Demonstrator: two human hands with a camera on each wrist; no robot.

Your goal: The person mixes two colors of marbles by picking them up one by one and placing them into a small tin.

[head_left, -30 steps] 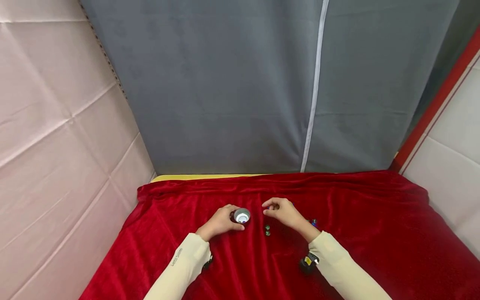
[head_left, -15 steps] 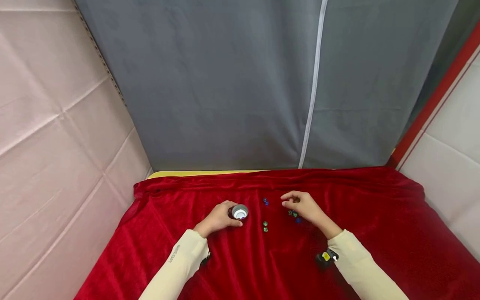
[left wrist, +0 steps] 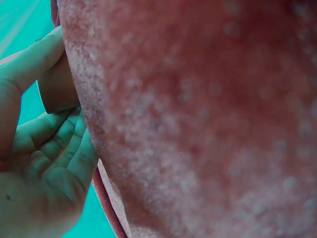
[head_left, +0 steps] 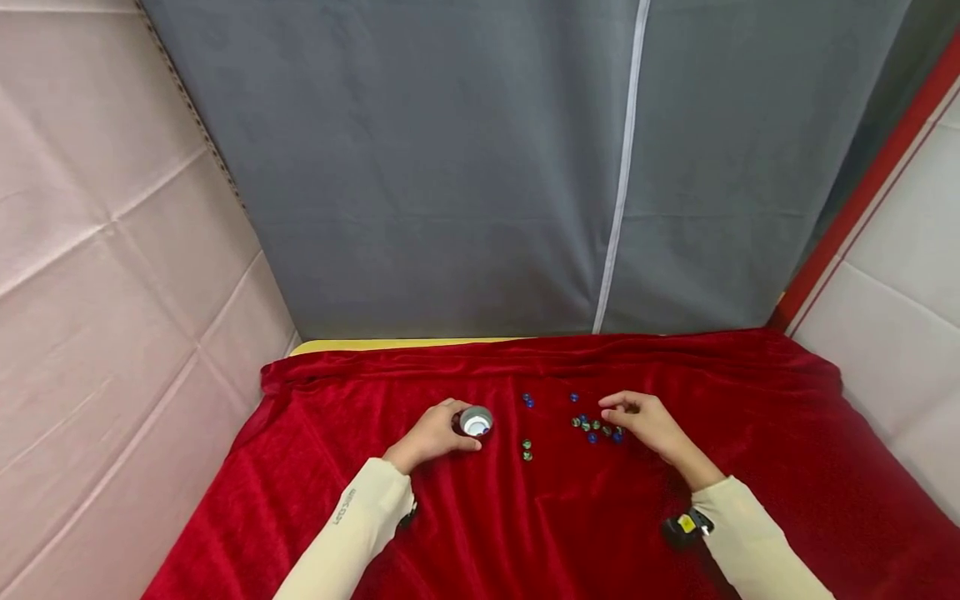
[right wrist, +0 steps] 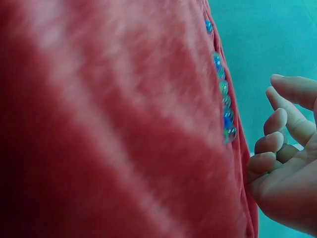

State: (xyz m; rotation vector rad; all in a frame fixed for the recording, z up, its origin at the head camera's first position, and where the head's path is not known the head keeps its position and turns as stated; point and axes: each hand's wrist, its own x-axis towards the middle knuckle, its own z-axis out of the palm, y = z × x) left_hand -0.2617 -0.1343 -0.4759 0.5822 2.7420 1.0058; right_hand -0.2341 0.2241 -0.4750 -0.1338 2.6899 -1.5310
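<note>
My left hand grips a small round cup with a grey rim, a white inside and a brown outer wall. A blue spot shows inside the cup. In the left wrist view, fingers and thumb wrap the brown side of the cup. My right hand hovers at the right edge of a loose group of blue and green glass marbles, some partly behind its fingers. The right wrist view shows thumb and forefinger apart, the other fingers curled in, and no marble held. Beside that hand lies a row of marbles.
Two blue marbles and two green marbles lie in pairs between the hands. One blue marble sits behind the group. A wrinkled red velvet cloth covers the table, and a grey curtain hangs behind it.
My right hand has moved right, from the pair of blue marbles to the right side of the marble group, uncovering both. The left hand keeps its grip on the cup.
</note>
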